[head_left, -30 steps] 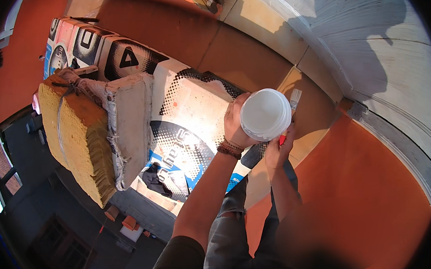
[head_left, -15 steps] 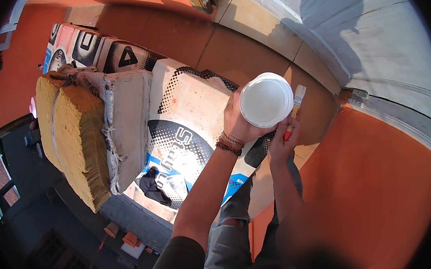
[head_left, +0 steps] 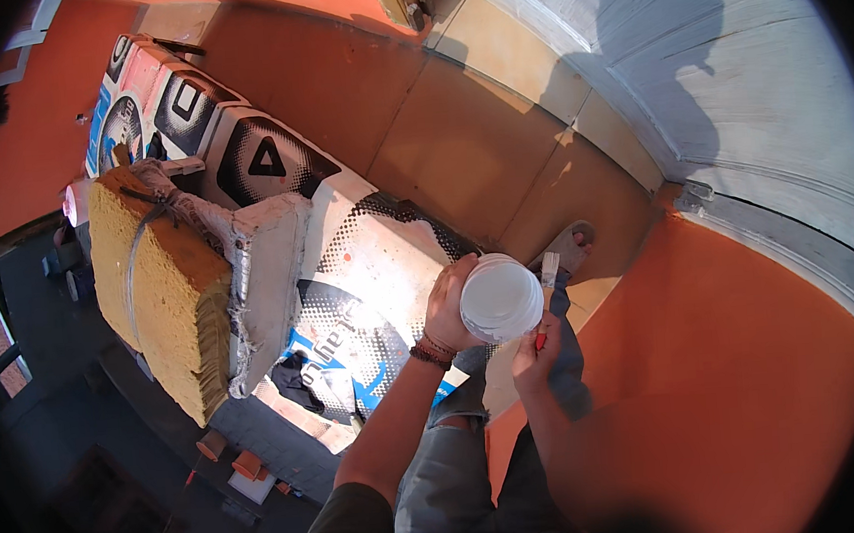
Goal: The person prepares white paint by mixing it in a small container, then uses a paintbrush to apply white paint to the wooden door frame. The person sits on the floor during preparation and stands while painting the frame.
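Seen from above, a person on a tan tiled ledge (head_left: 459, 155) holds a round white plastic tub (head_left: 501, 298) at waist height. The left hand (head_left: 447, 305) curls around the tub's left side, fingers wrapped against its wall. Just below the tub, the right hand (head_left: 534, 355) is closed around the red handle of a small paintbrush (head_left: 545, 288), whose pale bristle end rises past the tub's right edge. Below the tub, a sandalled foot (head_left: 572, 244) rests on the tiles. To the left, flattened printed sacks in black, white and blue (head_left: 350, 302) cover the surface beside the person's legs, with a thick yellow foam slab (head_left: 156, 285) and a grey, paint-crusted cushion (head_left: 264, 268) propped just beyond them, between the person and the drop to the dark street. Orange painted wall (head_left: 751, 363) fills the right side; a whitewashed surface (head_left: 691, 80) above carries the person's shadow (head_left: 649, 43).
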Tool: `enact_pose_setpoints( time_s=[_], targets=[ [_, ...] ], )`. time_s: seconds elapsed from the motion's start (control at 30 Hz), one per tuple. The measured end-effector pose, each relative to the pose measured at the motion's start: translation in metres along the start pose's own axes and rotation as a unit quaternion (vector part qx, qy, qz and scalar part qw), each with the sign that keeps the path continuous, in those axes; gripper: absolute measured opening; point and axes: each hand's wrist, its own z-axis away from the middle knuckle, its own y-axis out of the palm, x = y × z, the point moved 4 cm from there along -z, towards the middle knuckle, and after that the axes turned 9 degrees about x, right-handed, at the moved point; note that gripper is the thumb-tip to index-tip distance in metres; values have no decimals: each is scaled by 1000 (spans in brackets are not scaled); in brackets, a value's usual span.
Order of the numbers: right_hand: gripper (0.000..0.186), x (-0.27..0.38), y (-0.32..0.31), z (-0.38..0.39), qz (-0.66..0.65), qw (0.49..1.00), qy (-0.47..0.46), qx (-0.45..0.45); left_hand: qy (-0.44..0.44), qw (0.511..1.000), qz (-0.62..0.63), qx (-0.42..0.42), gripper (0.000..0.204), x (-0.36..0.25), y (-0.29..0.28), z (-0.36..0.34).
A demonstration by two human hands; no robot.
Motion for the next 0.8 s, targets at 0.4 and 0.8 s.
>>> enact_pose_setpoints(
  time_s=[0.4,0.8],
  targets=[
    [28,86,-146,-114,-23,995,56,76,-184,981,-52,-33,99,-79,-65,-14],
    [20,228,-235,-209,32,991,-27,123,-119,977,49,-171,101,-149,-123,-155]
  ],
)
